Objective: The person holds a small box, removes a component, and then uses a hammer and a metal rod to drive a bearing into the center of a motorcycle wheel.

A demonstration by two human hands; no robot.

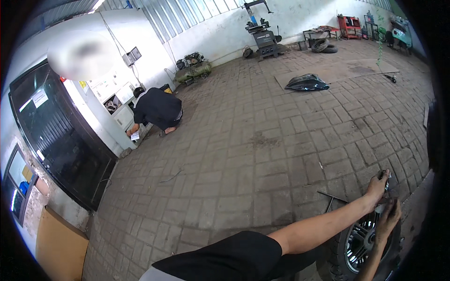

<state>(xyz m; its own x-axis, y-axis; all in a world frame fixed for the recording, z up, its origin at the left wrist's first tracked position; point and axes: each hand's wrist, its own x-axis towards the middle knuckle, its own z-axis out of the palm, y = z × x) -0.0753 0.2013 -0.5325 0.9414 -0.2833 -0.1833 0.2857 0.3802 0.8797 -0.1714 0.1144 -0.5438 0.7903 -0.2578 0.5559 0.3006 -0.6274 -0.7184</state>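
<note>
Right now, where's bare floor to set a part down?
Widest bare paving: between the crouching co-worker and the black curved panel. Second patch: between the T-shaped tool and the thin strip lying to its left. Crowded: lower right, with left hand, right hand and wheel close together.

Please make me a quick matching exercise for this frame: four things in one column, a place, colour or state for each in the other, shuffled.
1. Wheel
2. T-shaped tool
3. Other person
4. Door

A. Crouching
B. Black, upright, at far left
C. Right by the wearer's right hand
D. On the brick floor, left of the wheel

Pairs: 1-C, 2-D, 3-A, 4-B
</note>
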